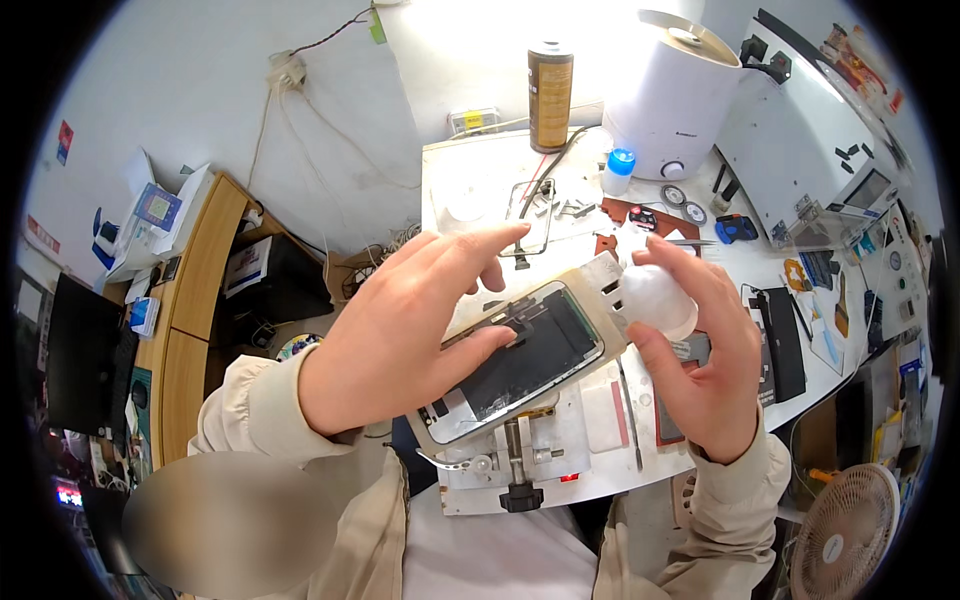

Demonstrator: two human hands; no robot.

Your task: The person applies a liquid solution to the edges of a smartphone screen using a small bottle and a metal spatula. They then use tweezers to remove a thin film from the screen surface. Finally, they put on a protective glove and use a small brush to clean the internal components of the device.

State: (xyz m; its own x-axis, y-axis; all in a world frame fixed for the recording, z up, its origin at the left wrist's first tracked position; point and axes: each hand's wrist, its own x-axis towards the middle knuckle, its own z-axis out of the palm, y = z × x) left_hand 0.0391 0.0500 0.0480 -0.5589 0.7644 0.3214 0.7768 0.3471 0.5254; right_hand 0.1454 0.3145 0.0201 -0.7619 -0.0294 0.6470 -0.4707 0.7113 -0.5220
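Observation:
A phone screen panel [540, 345] with a dark back and a pale frame lies tilted on a beige plate [607, 290] in front of me. My left hand [400, 320] is over its left side, fingers apart and holding nothing. Its thumb tip lies over the dark panel; whether it touches cannot be told. At the plate's right end my right hand [710, 365] has its thumb and fingers around a white rounded bottle [657, 302]. Below the panel, a metal clamp fixture [515, 450] with a black knob stands at the table's front edge.
Behind stand a brown spray can [550, 100], a white humidifier-like drum [670, 100] and a small blue-capped bottle [619, 172]. At right are a large white machine [800, 140], a blue tool [736, 228] and a black flat part [785, 340]. A fan [845, 535] is at lower right.

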